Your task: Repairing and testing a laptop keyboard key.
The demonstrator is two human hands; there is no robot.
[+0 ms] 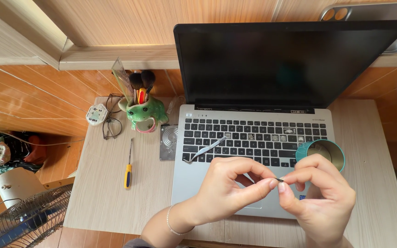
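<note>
Desk, left to right: yellow-handled screwdriver [128,171], folded glasses [111,124], green frog mug [144,115] of brushes, bare hard drive [168,142], then open laptop [253,138] with several keycaps missing and white tweezers [206,149] lying on its keys. Over the palm rest, left hand [226,188] and right hand [320,197] meet, fingertips of both pinched shut on one tiny dark part [280,180]. It looks easily dropped, so a light, steady pinch held low over the laptop seems wise; teal tin [322,151] stands just behind.
</note>
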